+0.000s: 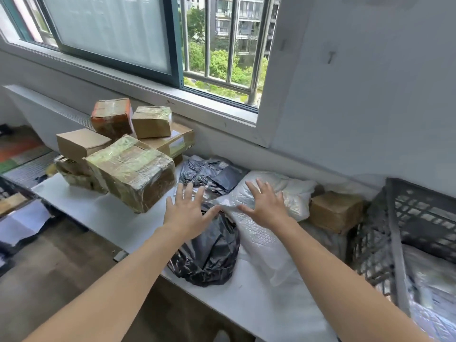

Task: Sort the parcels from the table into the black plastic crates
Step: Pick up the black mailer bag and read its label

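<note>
On the white table [93, 208] lies a heap of parcels. My left hand [185, 211] is spread flat, fingers straight, over a black plastic bag parcel [209, 253]. My right hand [265, 206] is spread with straight fingers on a white bubble-wrap parcel [256, 233]. Behind them lie another black bag [207, 172] and a white padded bag [293, 193]. A stack of taped cardboard boxes [128, 164] stands at the left. A small brown box [335, 211] sits beside a black plastic crate [409, 225] at the right, which holds wrapped parcels.
A window with bars [222, 45] and its sill run behind the table, with a white wall at the right. Another black crate [9, 193] shows at the left edge, on the floor side. Wooden floor lies below the table's front edge.
</note>
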The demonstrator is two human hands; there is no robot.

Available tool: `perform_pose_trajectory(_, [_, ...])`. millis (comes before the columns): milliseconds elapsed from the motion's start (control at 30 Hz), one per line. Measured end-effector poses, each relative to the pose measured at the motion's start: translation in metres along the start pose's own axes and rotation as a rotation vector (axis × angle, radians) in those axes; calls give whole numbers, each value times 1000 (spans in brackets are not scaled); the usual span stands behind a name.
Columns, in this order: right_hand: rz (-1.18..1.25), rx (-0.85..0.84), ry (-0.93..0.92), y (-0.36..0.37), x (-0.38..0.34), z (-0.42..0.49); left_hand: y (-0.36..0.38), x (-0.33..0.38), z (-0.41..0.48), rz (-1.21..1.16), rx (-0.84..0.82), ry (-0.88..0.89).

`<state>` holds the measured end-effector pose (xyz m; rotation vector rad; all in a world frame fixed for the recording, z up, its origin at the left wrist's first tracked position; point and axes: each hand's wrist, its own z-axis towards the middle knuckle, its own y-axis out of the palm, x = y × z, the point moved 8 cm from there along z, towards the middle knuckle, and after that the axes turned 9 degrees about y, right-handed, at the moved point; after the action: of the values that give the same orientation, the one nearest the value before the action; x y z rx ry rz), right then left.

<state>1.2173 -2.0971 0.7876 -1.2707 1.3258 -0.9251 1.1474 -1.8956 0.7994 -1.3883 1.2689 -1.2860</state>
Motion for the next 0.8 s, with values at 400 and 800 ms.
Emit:
perform_pose_trajectory(400, [14,-165,-81,96,-15,60,101,-26,65,-13,-304,61])
perform_pose_trajectory(800, [-137,-94,39,115,-8,68,173,-60,60,-12,-508,231])
